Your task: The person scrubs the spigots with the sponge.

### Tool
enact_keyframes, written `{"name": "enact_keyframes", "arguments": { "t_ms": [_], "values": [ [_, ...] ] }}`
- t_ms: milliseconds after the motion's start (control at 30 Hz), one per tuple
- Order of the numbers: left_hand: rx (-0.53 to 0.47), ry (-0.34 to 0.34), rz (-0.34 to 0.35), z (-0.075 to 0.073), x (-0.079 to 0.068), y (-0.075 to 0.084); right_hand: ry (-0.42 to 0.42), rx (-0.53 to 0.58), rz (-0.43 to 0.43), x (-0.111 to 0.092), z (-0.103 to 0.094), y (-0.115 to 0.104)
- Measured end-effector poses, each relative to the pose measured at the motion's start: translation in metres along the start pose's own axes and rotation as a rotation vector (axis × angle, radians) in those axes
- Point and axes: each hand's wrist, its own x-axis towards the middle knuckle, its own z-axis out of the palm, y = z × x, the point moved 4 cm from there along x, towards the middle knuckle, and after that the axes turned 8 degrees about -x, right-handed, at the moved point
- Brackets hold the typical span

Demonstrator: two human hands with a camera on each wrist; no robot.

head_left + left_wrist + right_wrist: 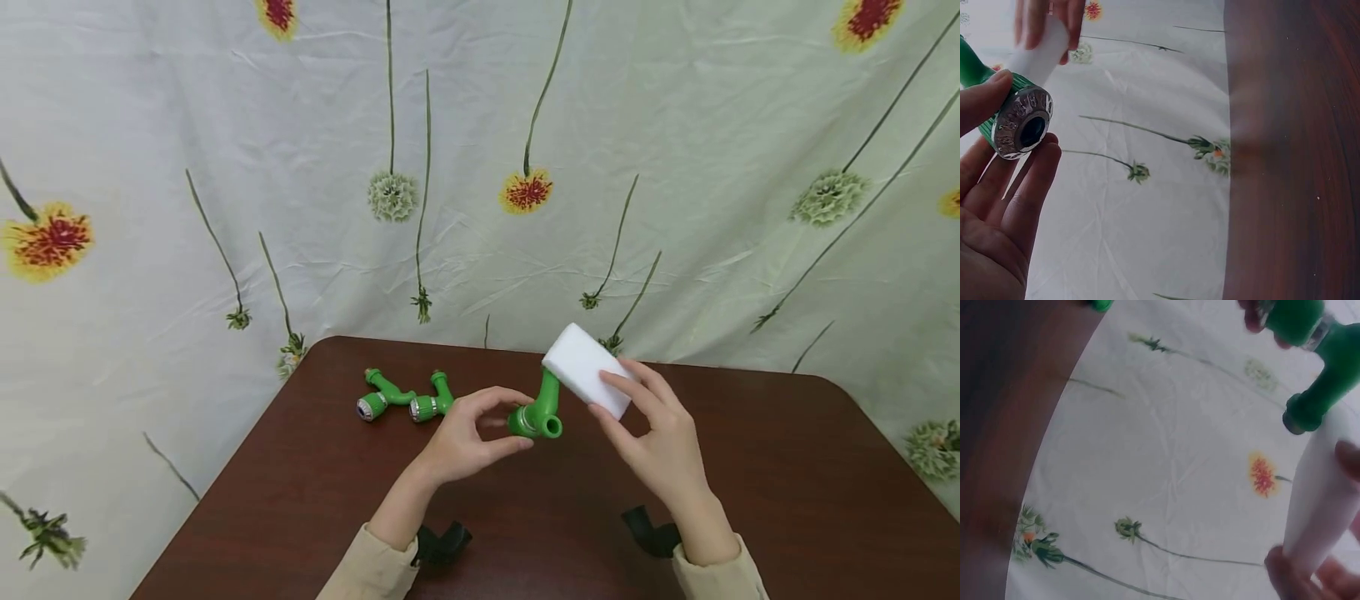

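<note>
My left hand (468, 437) grips a green faucet (546, 400) by its ribbed knob, thumb on one side and fingers on the other. In the left wrist view the clear, silvery end cap (1019, 125) of the knob faces the camera. A white sponge block (588, 367) is pinched between the thumb and fingers of my right hand (660, 433). The sponge (1319, 500) lies against or very close to the faucet's pipe end; exact contact is hard to tell. Both things are held above the table.
Two more green faucets lie side by side at the table's back left, one (386, 392) farther left than the other (433, 400). The dark brown table (300, 500) ends at a hanging flowered cloth (465, 250). Black straps (446, 543) sit at the wrists.
</note>
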Motion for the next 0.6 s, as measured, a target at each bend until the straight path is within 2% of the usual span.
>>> {"name": "enact_keyframes", "arguments": {
  "t_ms": [67, 167, 267, 333, 433, 533, 600],
  "values": [
    [-0.013, -0.004, -0.006, 0.000, 0.000, 0.000, 0.047, -0.032, 0.045, 0.000, -0.002, 0.004],
    [-0.010, 0.001, -0.024, 0.000, -0.001, 0.001, 0.067, 0.039, 0.017, 0.001, -0.004, 0.002],
    [0.003, 0.012, -0.040, -0.001, -0.001, 0.001, 0.002, 0.151, -0.082, 0.001, -0.003, -0.004],
    [0.012, 0.016, -0.035, -0.002, -0.001, 0.000, -0.048, 0.186, -0.124, 0.001, -0.001, -0.007],
    [0.000, 0.019, -0.029, -0.003, -0.002, -0.011, -0.058, 0.114, -0.093, 0.000, 0.002, -0.002],
    [-0.031, 0.013, -0.026, -0.003, -0.003, -0.023, -0.004, -0.020, 0.000, -0.001, 0.000, 0.007],
    [-0.055, 0.007, -0.025, -0.004, -0.003, -0.029, 0.043, -0.063, 0.042, -0.001, -0.003, 0.010]
  ]
}}
